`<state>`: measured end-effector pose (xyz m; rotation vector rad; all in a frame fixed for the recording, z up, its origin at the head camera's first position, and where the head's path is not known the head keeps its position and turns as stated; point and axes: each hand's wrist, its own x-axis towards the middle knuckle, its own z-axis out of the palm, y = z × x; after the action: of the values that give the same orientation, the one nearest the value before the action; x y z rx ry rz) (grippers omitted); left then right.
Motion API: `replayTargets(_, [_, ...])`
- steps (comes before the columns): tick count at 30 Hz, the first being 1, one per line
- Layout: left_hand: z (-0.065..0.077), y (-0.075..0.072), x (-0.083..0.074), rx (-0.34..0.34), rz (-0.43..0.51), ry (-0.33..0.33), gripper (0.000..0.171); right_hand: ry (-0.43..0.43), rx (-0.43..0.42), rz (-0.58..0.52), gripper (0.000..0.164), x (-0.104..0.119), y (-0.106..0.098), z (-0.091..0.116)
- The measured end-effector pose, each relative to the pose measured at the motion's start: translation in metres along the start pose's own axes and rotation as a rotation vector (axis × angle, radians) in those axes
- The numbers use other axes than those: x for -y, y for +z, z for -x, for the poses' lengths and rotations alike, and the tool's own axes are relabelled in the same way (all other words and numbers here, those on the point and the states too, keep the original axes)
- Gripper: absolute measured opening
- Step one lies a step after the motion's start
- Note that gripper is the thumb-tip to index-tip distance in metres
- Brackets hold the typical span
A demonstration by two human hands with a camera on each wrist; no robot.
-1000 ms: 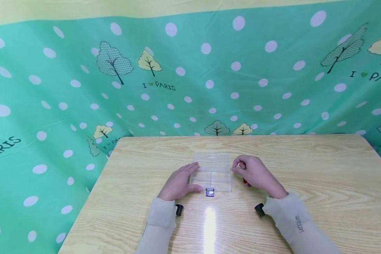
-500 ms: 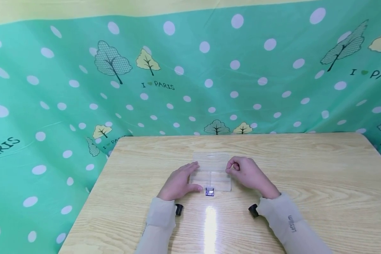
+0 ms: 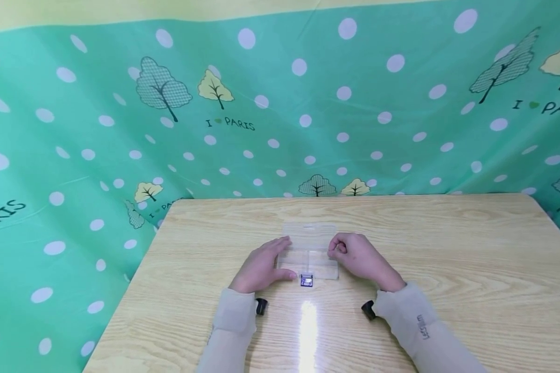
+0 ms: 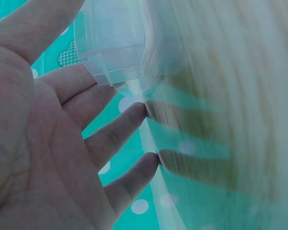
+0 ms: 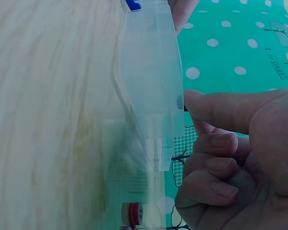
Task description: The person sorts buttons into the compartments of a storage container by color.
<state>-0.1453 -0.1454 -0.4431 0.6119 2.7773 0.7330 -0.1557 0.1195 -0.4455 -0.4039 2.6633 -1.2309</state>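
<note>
A clear plastic compartment box [image 3: 324,270] lies with its lid [image 3: 310,235] folded back on the table. My left hand [image 3: 261,265] rests along its left side, fingers stretched out, thumb by the front corner. In the left wrist view its lower fingertips touch the tabletop. My right hand [image 3: 359,256] is over the right compartment, thumb and index fingertip together at the rim, other fingers curled. A small dark thing [image 5: 185,109], mostly hidden, shows between them in the right wrist view; I cannot tell its kind. A blue-marked piece [image 3: 306,280] sits at the box's front edge.
A small red round piece [image 5: 134,213] stands on the table beyond the box in the right wrist view, hidden by my hand in the head view. The wood-grain table [image 3: 191,243] meets a green dotted curtain [image 3: 242,171] at the back.
My right hand has moved left, from beside the box to over its right compartment, covering the red piece in the head view. My left hand has stayed by the box.
</note>
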Motion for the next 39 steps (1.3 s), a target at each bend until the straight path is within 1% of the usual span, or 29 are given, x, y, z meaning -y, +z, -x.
replayTargets(8, [-0.001, 0.001, 0.001, -0.006, -0.009, 0.007, 0.083, -0.004, 0.013, 0.014, 0.006, 0.000, 0.000, 0.001])
replayTargets(12, [-0.001, 0.000, 0.000, -0.005, -0.012, 0.000, 0.084, -0.005, 0.022, 0.023, 0.006, 0.000, -0.001, 0.001])
replayTargets(18, [-0.001, 0.000, -0.001, 0.000, -0.013, -0.004, 0.084, 0.027, 0.042, 0.014, 0.007, -0.002, -0.005, 0.001])
replayTargets(21, [-0.001, 0.000, -0.002, 0.002, -0.012, -0.005, 0.084, 0.021, 0.045, 0.007, 0.007, -0.002, -0.007, 0.002])
replayTargets(32, [-0.001, 0.001, 0.000, 0.004, -0.015, -0.003, 0.083, -0.029, -0.004, 0.001, 0.008, -0.010, -0.016, 0.003])
replayTargets(36, [-0.001, 0.001, 0.000, 0.003, -0.015, 0.001, 0.083, -0.012, -0.001, -0.022, 0.009, -0.013, -0.020, 0.004])
replayTargets(39, [0.000, 0.001, 0.000, -0.001, -0.014, 0.003, 0.082, 0.026, 0.013, -0.062, 0.010, -0.014, -0.023, 0.005])
